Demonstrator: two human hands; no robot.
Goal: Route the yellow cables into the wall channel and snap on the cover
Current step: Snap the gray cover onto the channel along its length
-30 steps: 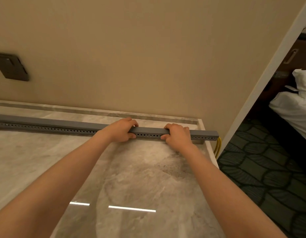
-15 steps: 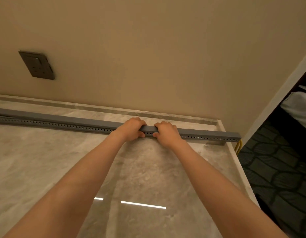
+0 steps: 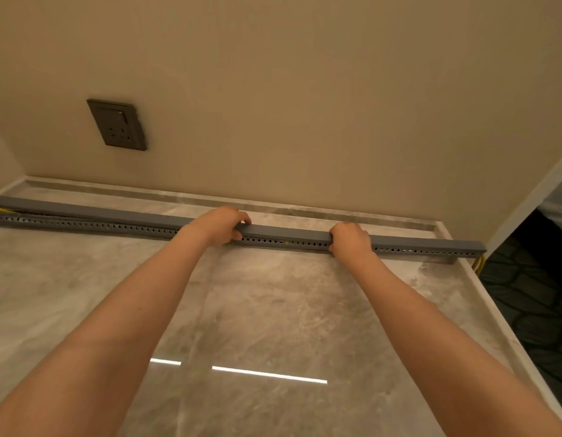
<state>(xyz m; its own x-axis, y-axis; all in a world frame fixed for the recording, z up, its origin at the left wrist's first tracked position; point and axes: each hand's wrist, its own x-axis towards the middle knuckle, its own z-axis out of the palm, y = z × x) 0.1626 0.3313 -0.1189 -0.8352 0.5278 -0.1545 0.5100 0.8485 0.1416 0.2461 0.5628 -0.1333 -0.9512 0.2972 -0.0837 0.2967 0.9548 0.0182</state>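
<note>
A long grey perforated channel [image 3: 115, 228] lies across the marble countertop [image 3: 273, 310], parallel to the wall. A grey cover [image 3: 286, 231] sits on top of it; at the far left the cover stands slightly raised off the channel. Yellow cables [image 3: 479, 264] hang out of the channel's right end, and a bit of yellow cable [image 3: 0, 209] shows at the far left under the raised cover. My left hand [image 3: 219, 227] grips the cover and channel near the middle, fingers curled over the top. My right hand [image 3: 350, 239] grips them further right.
A dark wall socket [image 3: 117, 124] is mounted on the beige wall above the left part of the channel. The countertop ends at a raised rim [image 3: 494, 310] on the right, with dark patterned carpet [image 3: 532, 310] below and white bedding [image 3: 560, 209] beyond.
My hands, close together half a second ago, now sit wider apart on the cover; the right one has slid right. The view has turned left, showing more of the channel's left end.
</note>
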